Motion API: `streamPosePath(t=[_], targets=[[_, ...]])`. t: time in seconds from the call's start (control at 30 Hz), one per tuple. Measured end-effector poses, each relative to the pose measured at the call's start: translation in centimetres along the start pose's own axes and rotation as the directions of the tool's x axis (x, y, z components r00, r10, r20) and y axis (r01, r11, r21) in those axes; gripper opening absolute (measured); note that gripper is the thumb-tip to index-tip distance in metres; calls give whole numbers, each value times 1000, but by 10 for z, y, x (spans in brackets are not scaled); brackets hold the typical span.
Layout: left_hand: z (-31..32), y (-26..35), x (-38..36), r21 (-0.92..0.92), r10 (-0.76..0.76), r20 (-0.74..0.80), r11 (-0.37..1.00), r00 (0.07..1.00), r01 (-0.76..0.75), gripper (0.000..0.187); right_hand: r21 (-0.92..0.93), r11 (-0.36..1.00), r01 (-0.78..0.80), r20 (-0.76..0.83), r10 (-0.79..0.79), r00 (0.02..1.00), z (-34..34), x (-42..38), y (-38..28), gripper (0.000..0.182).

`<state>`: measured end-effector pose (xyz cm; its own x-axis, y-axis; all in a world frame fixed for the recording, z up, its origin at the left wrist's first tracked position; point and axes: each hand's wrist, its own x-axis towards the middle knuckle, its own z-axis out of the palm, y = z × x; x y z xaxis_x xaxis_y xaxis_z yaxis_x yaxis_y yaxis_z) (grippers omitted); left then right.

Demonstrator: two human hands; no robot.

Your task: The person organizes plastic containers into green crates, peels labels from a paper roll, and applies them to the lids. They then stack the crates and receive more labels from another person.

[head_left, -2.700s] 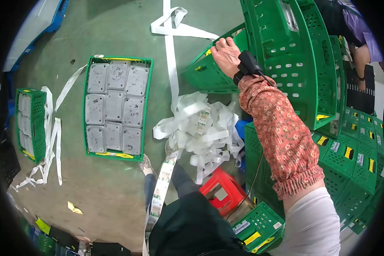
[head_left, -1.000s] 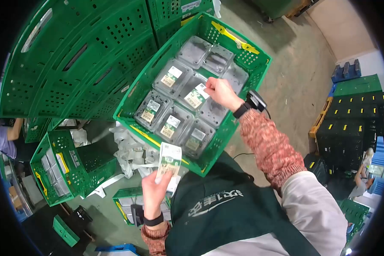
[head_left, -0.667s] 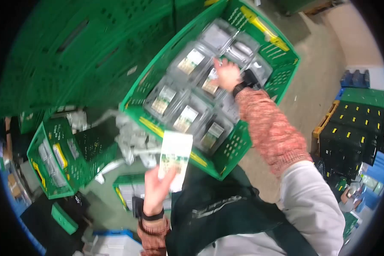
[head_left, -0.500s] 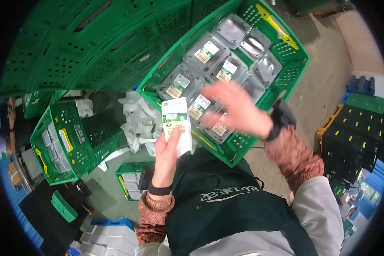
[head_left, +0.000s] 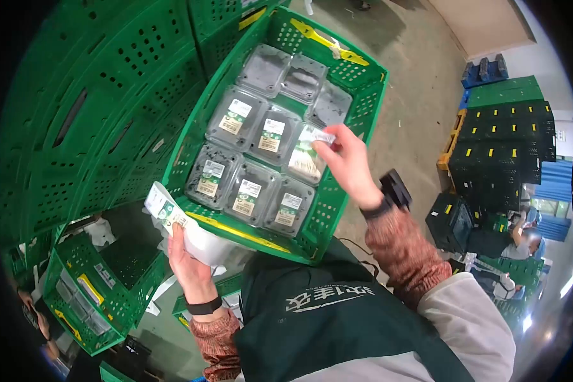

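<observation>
A roll of printed labels is in my left hand, its loose end sticking up just outside the crate's near left corner. My right hand pinches a white and green label between thumb and fingertips. That label lies over the lid of a clear plastic box at the right of the middle row. The boxes sit in rows inside a green crate. Labels show on the near row, such as on this box, and on the middle row. Far-row boxes have bare lids with dark contents beneath.
Tall green perforated crates wall off the left. Lower left, another green crate holds more boxes. Dark crates stand stacked on a pallet at the right. People are at work far right, and a person's arm shows far left.
My right hand, blurred above the crate before, now holds a label on the right middle box. My left hand and the roll have dropped down and left in view; the whole view has shifted.
</observation>
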<state>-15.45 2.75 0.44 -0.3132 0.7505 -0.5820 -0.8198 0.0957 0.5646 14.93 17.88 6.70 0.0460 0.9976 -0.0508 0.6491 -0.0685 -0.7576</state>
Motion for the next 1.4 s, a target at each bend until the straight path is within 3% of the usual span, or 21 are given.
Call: streamPosePath(t=[0.1, 0.2, 0.3, 0.4, 0.43, 0.47, 0.53, 0.57, 0.6, 0.63, 0.67, 0.73, 0.8, 0.87, 1.0, 1.1, 1.17, 1.2, 1.27, 1.37, 1.4], targets=[[18, 0, -10, 107, 21, 33, 994, 999, -24, 31, -317, 937, -146, 38, 166, 985, 41, 36, 122, 46], [15, -5, -23, 143, -12, 121, 990, 993, -5, 27, -473, 820, -322, 81, 405, 911, 72, 50, 166, 62], [9, -15, -40, 225, 31, 69, 973, 997, -46, 28, -610, 717, -339, 63, 470, 881, 102, 63, 204, 70], [17, -5, -59, 351, -80, 219, 937, 972, -2, 19, -746, 618, -249, 80, 453, 888, 106, 57, 183, 84], [28, -1, -65, 456, -115, 196, 890, 974, 13, 20, -817, 574, -59, 143, 300, 943, 93, 49, 151, 107], [25, -3, -65, 515, -171, 218, 857, 961, 36, 20, -844, 521, 131, 234, 138, 962, 86, 50, 139, 109], [27, -6, -61, 624, -208, 297, 781, 932, -24, 20, -614, 768, 180, 303, 19, 953, 73, 44, 84, 88], [28, -7, -59, 633, -239, 313, 774, 919, -14, 20, 40, 999, 1, 574, -24, 818, 54, 36, 28, 73], [31, -9, -57, 645, -280, 336, 764, 900, -3, 20, 275, 877, -393, 773, 42, 633, 43, 19, -4, 61], [35, -12, -54, 659, -324, 363, 752, 874, 5, 20, 288, 857, -427, 887, -71, 456, 28, 6, -35, 57], [42, -14, -51, 686, -261, 430, 717, 864, -125, 20, 374, 927, 38, 764, -331, 555, 29, -14, -39, 46], [55, -12, -48, 697, -140, 565, 609, 813, -379, 19, 225, 917, 330, 678, -391, 622, 13, -33, -68, 27], [64, -13, -49, 687, -148, 454, 686, 878, -240, 13, 363, 813, 455, 466, -582, 667, 18, -50, -65, 17], [77, -20, -45, 639, -164, 357, 761, 920, -112, 8, 237, 866, 441, 485, -498, 718, 12, -61, -65, 15], [75, -35, -30, 591, -48, 366, 784, 930, -192, 8, 71, 823, 564, 304, -557, 773, 2, -44, -55, 12], [100, -45, -38, 753, -133, 297, 642, 946, -146, 7, -20, 798, 602, 288, -572, 768, 0, -1, -25, 11], [106, -46, -40, 861, -167, 324, 461, 931, -217, 18, -90, 774, 627, 113, -618, 778, -11, 83, 15, 9], [98, -48, -39, 908, -206, 270, 379, 941, -178, 20, -212, 862, 460, 1, -471, 882, -10, 127, 40, 13], [101, -45, -44, 924, -218, 146, 377, 965, -55, 21, -389, 820, 420, 25, -446, 894, -3, 205, 94, 28], [109, -41, -50, 889, -234, 146, 458, 961, -24, 21, -486, 795, 363, 250, -271, 929, 42, 283, 174, 46], [107, -42, -51, 816, -224, 198, 576, 954, -34, 23, -528, 771, 355, 304, -219, 927, 53, 295, 183, 50]])
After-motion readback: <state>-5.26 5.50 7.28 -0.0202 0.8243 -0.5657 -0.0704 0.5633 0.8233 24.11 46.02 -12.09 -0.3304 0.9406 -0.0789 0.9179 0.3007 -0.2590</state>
